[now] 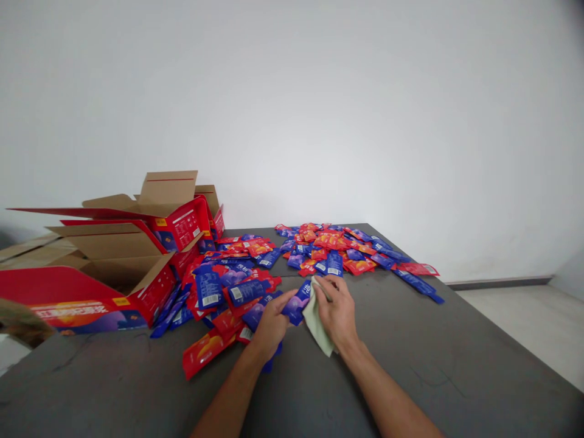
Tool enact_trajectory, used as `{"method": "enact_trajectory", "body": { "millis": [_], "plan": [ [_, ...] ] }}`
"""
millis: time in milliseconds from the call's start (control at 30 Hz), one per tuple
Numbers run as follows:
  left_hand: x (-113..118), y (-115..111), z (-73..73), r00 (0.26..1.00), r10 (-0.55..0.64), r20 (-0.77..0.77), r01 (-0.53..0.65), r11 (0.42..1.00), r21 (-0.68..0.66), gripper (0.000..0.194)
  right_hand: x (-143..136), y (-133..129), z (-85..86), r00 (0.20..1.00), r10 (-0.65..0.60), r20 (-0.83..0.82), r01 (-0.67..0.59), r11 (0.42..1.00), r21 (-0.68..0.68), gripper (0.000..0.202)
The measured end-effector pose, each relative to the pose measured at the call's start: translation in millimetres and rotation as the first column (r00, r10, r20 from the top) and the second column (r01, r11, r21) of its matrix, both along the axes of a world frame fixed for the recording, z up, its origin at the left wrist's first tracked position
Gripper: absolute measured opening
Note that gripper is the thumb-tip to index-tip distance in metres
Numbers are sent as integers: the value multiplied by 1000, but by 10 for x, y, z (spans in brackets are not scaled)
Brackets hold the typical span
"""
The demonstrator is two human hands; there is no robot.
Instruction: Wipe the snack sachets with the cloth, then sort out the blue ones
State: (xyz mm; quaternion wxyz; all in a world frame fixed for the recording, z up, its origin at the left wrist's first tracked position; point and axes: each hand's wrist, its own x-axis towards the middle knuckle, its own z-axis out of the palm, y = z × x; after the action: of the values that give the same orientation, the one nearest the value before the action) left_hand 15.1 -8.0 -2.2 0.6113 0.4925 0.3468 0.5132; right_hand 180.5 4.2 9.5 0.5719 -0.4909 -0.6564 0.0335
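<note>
A blue pouch (296,307) with purple fruit printed on it is pinched at its lower left by my left hand (272,323). My right hand (336,307) is closed around a pale green cloth (318,325), which lies against the pouch's upper right end. Both hands are just above the dark table. Beside my left hand spreads a pile of red and blue pouches (244,292), with one red pouch (207,353) sticking out toward me. Part of the held pouch is hidden behind the cloth and fingers.
Several open red cardboard boxes (155,298) stand at the left. Another heap of pouches (328,240) lies at the back of the grey table (410,353). A blue pouch (417,284) lies near the right edge. A white wall (319,121) rises behind.
</note>
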Motion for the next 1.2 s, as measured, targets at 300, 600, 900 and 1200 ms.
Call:
{"method": "enact_trajectory", "body": {
  "millis": [300,600,900,1200],
  "plan": [
    [-53,62,-61,988,156,9,-156,988,8,77,-297,-147,-68,922,319,219,-316,947,-49,32],
    [-14,19,97,934,226,275,-187,969,-161,52,-304,-191,-55,954,293,62,-292,956,-31,25],
    [-80,110,13,891,352,285,-290,927,-240,57,-327,-238,25,978,188,-88,-197,973,-117,16],
    [19,112,-79,935,277,223,-240,954,-181,32,-372,-255,-26,948,319,-15,-319,946,-49,22]
  ]
}}
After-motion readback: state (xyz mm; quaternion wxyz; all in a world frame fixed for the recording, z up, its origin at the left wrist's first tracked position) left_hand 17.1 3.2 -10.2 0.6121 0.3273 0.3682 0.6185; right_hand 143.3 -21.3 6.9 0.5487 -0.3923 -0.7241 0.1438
